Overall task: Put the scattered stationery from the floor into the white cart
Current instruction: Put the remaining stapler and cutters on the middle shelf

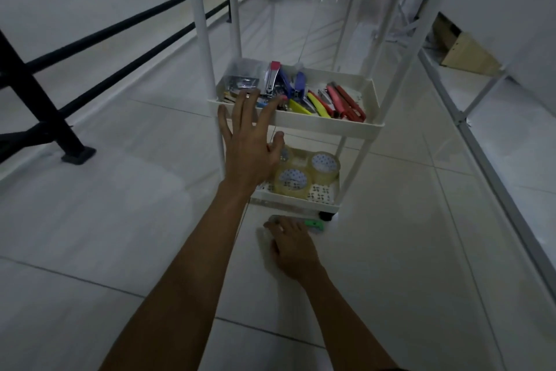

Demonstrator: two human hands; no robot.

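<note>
The white cart (pixel 328 125) stands on the tiled floor ahead of me. Its middle tray holds staplers, cutters in red and yellow, and a box of clips. Rolls of clear tape (pixel 323 167) lie in the bottom tray. My left hand (pixel 251 142) is spread open in front of the middle tray's near left corner, holding nothing. My right hand (pixel 290 245) is down on the floor just before the cart, fingers over a green cutter (pixel 314 224) and a small pale item that is mostly hidden. Whether the fingers grip it is unclear.
A black railing (pixel 45 105) runs along the left, its post foot bolted to the floor. A white shelf frame (pixel 481 136) lines the right side, with a cardboard box (pixel 463 51) on it. Open tiled floor lies around my arms.
</note>
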